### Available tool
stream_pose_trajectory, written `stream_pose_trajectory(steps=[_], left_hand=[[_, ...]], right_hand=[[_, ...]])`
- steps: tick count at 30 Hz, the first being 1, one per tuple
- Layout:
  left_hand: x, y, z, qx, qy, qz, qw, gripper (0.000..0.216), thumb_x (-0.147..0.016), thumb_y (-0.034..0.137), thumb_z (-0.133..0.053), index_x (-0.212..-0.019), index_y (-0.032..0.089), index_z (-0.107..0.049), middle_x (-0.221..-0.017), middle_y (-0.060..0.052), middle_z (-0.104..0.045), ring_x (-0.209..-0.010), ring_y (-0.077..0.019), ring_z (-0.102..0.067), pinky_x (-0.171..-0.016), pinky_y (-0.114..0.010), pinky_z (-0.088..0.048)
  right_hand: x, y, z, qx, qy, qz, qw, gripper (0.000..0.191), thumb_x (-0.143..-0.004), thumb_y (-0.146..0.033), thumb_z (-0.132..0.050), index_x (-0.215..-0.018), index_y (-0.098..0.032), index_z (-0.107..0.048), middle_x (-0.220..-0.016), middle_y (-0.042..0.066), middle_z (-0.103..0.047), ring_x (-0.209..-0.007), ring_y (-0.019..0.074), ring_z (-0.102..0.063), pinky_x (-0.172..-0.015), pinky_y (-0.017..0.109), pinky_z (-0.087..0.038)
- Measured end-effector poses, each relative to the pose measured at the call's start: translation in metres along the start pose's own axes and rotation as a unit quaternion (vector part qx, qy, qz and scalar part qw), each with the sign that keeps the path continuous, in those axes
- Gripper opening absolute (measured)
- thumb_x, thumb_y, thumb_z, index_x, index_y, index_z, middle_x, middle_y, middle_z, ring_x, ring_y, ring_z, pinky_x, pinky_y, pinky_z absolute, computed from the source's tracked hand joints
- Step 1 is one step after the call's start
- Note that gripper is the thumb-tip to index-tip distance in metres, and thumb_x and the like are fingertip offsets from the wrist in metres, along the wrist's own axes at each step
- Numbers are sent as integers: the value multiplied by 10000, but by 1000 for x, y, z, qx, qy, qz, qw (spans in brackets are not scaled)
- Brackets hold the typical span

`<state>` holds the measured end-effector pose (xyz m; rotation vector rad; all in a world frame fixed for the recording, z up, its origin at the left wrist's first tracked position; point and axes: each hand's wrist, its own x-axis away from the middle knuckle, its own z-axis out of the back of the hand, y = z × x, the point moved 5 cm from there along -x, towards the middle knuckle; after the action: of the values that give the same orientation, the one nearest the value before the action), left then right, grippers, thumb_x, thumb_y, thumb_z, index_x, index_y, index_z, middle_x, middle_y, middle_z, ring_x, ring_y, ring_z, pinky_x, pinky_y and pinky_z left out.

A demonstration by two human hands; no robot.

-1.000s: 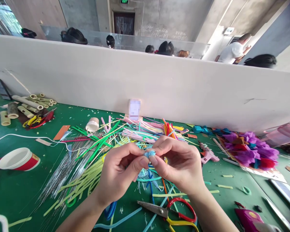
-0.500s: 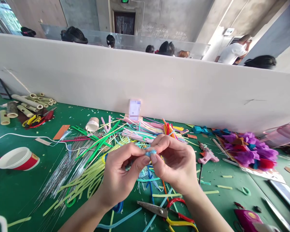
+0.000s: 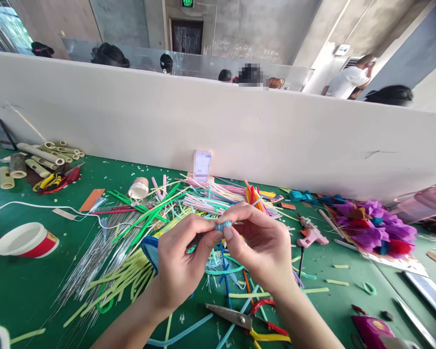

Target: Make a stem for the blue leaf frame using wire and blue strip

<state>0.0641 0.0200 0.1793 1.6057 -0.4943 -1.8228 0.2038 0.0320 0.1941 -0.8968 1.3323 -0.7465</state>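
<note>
Over the middle of the table, my left hand (image 3: 183, 257) and my right hand (image 3: 259, 249) meet, both with thumb and forefinger pinched on a small light-blue pipe cleaner piece (image 3: 223, 225). It looks bent or coiled, and the fingertips cover much of it. A blue looped shape (image 3: 150, 253) pokes out behind my left hand; whether it joins the held piece is hidden. Below the hands lie scissors (image 3: 241, 318) with red and yellow handles, partly under my right forearm. Light-blue pipe cleaner lengths (image 3: 185, 329) rest beside them.
Yellow-green stems (image 3: 131, 278), silvery wires (image 3: 90, 257) and pink stems (image 3: 203, 202) spread behind the hands. A paper cup (image 3: 39, 246) stands left. Rightward are a pink glue gun (image 3: 310, 235) and purple flowers (image 3: 378, 225). A white partition (image 3: 131, 111) borders the table.
The held light-blue piece has turned slightly between my fingertips, and both hands have shifted a little left and up. The blue looped shape now shows beside my left hand.
</note>
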Motion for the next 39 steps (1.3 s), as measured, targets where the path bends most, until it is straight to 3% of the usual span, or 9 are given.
stream_pose_trajectory(steps=[5, 13, 20, 30, 34, 39], left_hand=[[1, -10, 1, 39, -14, 71, 997, 55, -908, 162, -659, -880, 208, -651, -708, 30, -626, -569, -83, -546, -516, -204, -444], [1, -11, -4, 69, -46, 99, 992, 68, -921, 215, -640, -855, 209, -655, -668, 22, -598, -517, -92, -495, -463, -220, -402], [3, -14, -9, 77, -68, 94, 990, 48, -916, 214, -641, -893, 197, -681, -701, 6, -636, -517, -93, -512, -462, -221, -401], [-2, -8, -7, 47, -79, 56, 994, 90, -935, 185, -601, -874, 188, -667, -716, -13, -657, -576, -106, -551, -458, -209, -395], [0, -15, -7, 66, -92, 86, 990, 96, -936, 226, -609, -863, 188, -658, -689, -5, -619, -539, -98, -499, -434, -200, -372], [1, -26, -8, 137, -76, 144, 977, 131, -940, 293, -615, -869, 189, -651, -619, 25, -546, -469, -84, -454, -407, -194, -375]], right_hand=[[-5, -8, 12, 67, -62, 55, 994, 275, -796, -91, -724, -1015, -255, -761, -904, 36, -754, -786, 173, -680, -641, 305, -574], [-14, -25, 19, 229, -97, 131, 960, 176, -806, -114, -736, -930, -238, -755, -804, 10, -734, -680, 153, -683, -588, 291, -563], [-11, -19, 20, 226, -105, 131, 960, 128, -823, -124, -738, -905, -216, -701, -802, 11, -708, -693, 144, -661, -625, 293, -560], [-3, -7, 12, 180, -41, 129, 974, 85, -862, -138, -678, -870, -220, -658, -735, 7, -663, -652, 141, -608, -548, 275, -506], [0, -4, 15, 173, -36, 107, 978, 68, -873, -165, -690, -900, -227, -697, -763, 12, -692, -675, 151, -631, -577, 284, -522], [2, -1, 18, 158, -68, 72, 982, 187, -927, -196, -622, -1063, -244, -740, -877, 47, -734, -784, 182, -682, -645, 306, -559]])
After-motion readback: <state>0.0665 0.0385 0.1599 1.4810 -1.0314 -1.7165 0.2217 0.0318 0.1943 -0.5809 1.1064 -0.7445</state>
